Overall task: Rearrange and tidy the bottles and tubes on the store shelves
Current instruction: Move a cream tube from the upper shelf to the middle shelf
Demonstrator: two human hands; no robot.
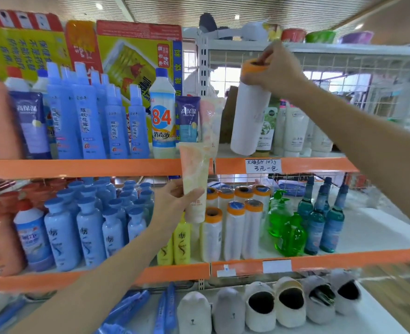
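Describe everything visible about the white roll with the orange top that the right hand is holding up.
The white roll is a tall cylinder, seemingly wrapped in white film, with an orange ring at its top end. It hangs in the air, tilted slightly, in front of the upper shelf, touching nothing there. The right hand grips it by the orange end from above, fingers curled into the ring. Faint grey print shows on its side, too blurred to read. Similar rolls stand on the shelf below.
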